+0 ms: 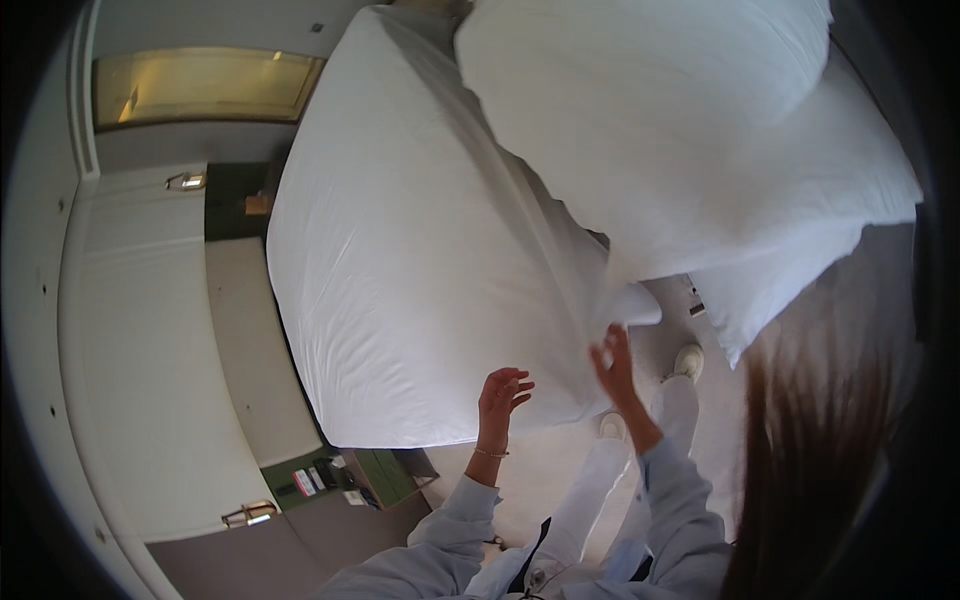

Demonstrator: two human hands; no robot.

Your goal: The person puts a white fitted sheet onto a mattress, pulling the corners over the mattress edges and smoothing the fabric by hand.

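Note:
A bed mattress covered by a white sheet [390, 262] fills the middle of the view. My left hand [504, 396], with a beaded bracelet at its wrist, hovers over the mattress's near side. Its fingers are loosely bent and apart, with nothing between them. My right hand [615, 367] is by the mattress's near right corner, thumb and fingers apart, close to a loose edge of white cloth. No grip on that cloth is visible. A large white duvet [637, 150] lies bunched to the upper right, its lower part hanging towards the floor.
A green nightstand [386, 476] stands beside the bed, with small items on the ledge near it. Wall lamps [251, 514] flank the pale headboard [259, 352]. My shoes [688, 363] are on the floor [540, 480]. Long hair blocks the lower right.

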